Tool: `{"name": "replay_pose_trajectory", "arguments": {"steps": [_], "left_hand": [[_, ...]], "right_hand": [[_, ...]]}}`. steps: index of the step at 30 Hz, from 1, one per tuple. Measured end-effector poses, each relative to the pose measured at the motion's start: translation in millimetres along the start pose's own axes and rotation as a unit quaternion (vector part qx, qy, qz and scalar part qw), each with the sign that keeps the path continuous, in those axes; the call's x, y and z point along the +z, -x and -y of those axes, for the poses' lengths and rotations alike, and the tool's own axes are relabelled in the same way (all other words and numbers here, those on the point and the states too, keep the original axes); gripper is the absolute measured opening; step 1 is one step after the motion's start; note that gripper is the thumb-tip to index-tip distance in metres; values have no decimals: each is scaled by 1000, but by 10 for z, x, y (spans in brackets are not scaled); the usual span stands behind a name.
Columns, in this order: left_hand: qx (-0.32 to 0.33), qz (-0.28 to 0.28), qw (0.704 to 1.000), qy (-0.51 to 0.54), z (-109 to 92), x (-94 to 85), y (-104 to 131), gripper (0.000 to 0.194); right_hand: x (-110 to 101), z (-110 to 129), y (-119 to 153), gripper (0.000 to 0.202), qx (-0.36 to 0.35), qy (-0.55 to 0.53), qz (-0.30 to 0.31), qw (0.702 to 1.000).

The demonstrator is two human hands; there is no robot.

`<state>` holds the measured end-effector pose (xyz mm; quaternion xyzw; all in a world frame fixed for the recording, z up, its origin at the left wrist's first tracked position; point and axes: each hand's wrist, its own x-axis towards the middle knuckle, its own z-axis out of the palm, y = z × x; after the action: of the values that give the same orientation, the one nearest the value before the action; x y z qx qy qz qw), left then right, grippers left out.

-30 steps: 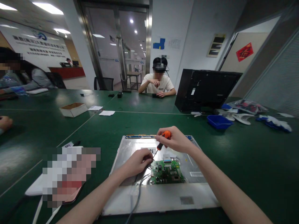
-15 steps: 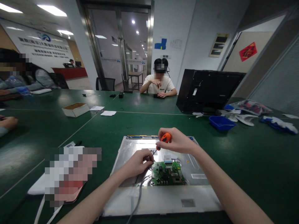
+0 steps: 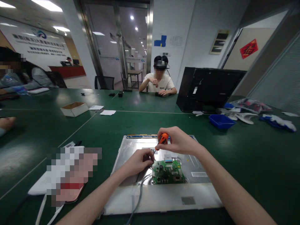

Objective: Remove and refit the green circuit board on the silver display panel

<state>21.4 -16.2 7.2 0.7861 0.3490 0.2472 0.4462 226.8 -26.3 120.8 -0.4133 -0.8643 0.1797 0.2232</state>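
Observation:
My right hand (image 3: pixel 172 140) grips the orange and black handle of a screwdriver (image 3: pixel 163 139). The thin shaft slants down to the upper left corner of a green circuit board (image 3: pixel 167 172). Beside that corner, the fingers of my left hand (image 3: pixel 142 160) are pinched together near the screwdriver's tip; what they hold, if anything, is hidden. The board lies on the silvery metal back of a display panel (image 3: pixel 140 200), flat on the table. A grey cable (image 3: pixel 140 197) runs from the board's left side over the panel's near edge.
On the green table (image 3: pixel 112 125) are a blue tray (image 3: pixel 221 121), a black monitor (image 3: pixel 211 89), an open cardboard box (image 3: pixel 74 109) and gloves (image 3: pixel 278 122). Blurred white and pink items (image 3: pixel 70 175) lie left of the panel. Another person (image 3: pixel 159 78) sits opposite.
The screwdriver handle has shifted slightly left and stands a little more upright in my right hand. My left hand stays at the board's corner. The whole view has moved slightly.

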Motion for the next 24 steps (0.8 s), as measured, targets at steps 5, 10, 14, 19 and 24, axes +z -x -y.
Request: {"name": "replay_pose_trajectory", "arguments": {"steps": [5, 10, 14, 19, 24], "left_hand": [[5, -11, 1000, 10, 5, 7, 4, 16], [5, -7, 1000, 12, 22, 5, -5, 14], [12, 5, 1000, 22, 45, 1, -14, 14], [12, 17, 1000, 14, 47, -11, -12, 12], [28, 22, 999, 21, 50, -27, -5, 14]], "right_hand": [[-26, 50, 11, 20, 1, 40, 16, 999], [-48, 100, 21, 18, -1, 52, 26, 998], [-52, 137, 17, 23, 12, 66, 19, 998], [-40, 178, 4, 27, 35, 99, 17, 994], [11, 184, 3, 25, 19, 109, 19, 994]]}}
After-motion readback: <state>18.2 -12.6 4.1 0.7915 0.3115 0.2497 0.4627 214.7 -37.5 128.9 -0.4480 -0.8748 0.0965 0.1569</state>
